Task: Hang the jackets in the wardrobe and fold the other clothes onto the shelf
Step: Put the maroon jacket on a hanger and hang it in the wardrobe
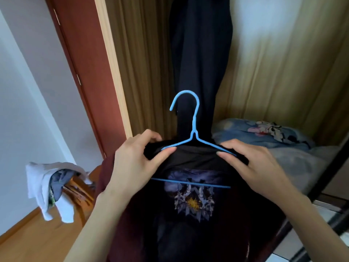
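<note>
Both grips pinch a dark shirt [192,195] at its shoulders: left hand [132,167] and right hand [258,165] curl over fabric and a blue hanger [194,137]. Beyond, a dark garment [200,53] hangs in the wardrobe [283,63]; bedding [264,137] lies right.

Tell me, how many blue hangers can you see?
1: the blue hanger held in front of the wardrobe, both hands gripping its shoulders through the dark garment. Others may be hidden higher up.

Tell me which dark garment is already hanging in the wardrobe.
The plain navy garment hanging behind; the black printed garment is on the blue hanger, held by both hands.
</note>
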The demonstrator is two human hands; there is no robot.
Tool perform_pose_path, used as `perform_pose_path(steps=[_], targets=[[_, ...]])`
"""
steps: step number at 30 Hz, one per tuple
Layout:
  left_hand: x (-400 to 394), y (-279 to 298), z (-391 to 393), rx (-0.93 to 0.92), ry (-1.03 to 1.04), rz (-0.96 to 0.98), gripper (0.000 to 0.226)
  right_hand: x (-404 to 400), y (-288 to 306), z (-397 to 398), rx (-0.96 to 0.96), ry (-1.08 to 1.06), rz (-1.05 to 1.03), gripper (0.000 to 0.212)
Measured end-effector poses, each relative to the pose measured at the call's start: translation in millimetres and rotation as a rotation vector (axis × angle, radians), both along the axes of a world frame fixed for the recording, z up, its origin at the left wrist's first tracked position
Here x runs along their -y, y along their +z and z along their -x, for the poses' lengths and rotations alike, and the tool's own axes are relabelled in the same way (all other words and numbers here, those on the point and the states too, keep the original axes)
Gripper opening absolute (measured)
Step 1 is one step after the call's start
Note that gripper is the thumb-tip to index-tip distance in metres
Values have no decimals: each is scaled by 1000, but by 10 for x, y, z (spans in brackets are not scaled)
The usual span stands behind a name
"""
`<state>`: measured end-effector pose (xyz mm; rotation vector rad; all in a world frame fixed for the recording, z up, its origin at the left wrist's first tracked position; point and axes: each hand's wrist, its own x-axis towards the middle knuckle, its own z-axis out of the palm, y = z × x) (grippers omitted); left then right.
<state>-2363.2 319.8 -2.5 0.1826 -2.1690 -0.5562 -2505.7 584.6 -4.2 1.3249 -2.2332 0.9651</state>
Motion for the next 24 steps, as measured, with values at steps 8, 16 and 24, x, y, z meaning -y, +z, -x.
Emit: perform_pose_path(steps=[8, 16, 24], targets=[[-94, -200, -73, 51, 69, -4, 43, -27, -67, -51, 28, -10, 10, 31], [-448, -20, 6, -135, 119, 39, 34, -650, 348, -14, -157, -90, -137, 49], [-1032, 716, 541, -154, -36, 10, 36, -1225, 1074, 42, -245, -247, -107, 34]])
